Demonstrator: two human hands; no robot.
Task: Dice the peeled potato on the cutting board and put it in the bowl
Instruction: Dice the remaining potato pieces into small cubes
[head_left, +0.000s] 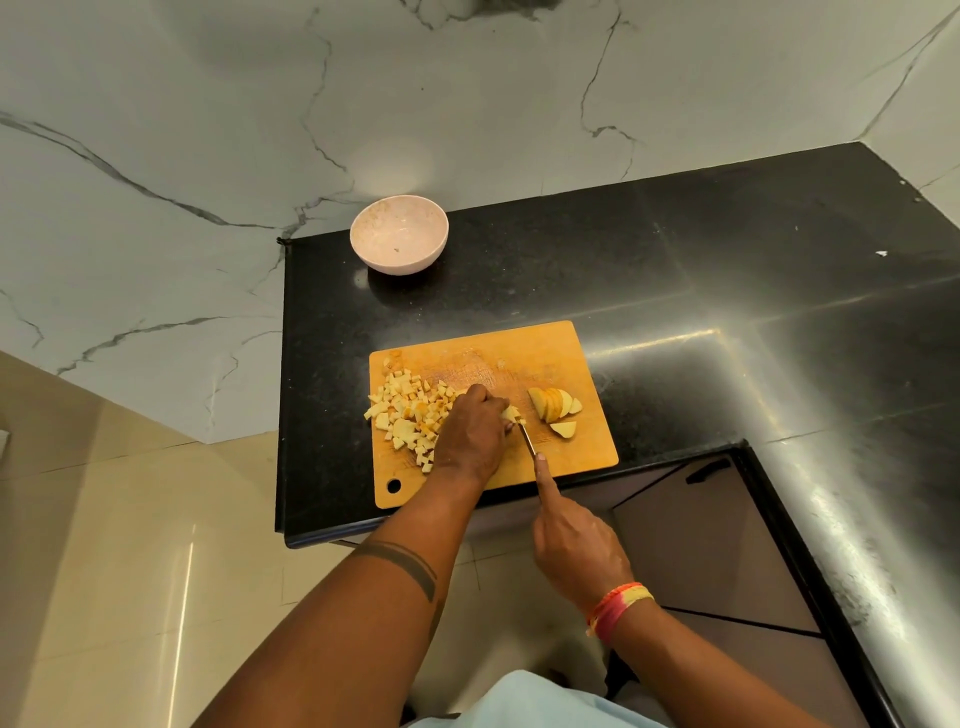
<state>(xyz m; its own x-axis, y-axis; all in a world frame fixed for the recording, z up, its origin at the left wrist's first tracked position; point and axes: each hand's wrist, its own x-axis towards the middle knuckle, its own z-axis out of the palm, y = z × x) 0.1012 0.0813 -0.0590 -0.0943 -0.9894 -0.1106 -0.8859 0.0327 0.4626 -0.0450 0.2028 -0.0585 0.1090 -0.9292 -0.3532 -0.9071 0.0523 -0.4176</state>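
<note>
Counter (675, 270) bearing the board (582, 441) and, well apart at the far corner, the empty bowl (399, 240). On the board: dice (405, 410) at left, uncut slices (555, 408) at right. Left hand (470, 434), fingers curled, pins a potato piece (510, 413). Right hand (574, 551) grips the knife (528, 441), forefinger along its spine. Risk: the blade stands touching the left fingertips, so a slip could nick them or scatter dice.

You will find no legible text, label, brand, number or sign: none on the cutting board (483, 358), nor on the bowl (399, 240) beyond it, nor on the countertop (649, 260) beneath it.
</note>
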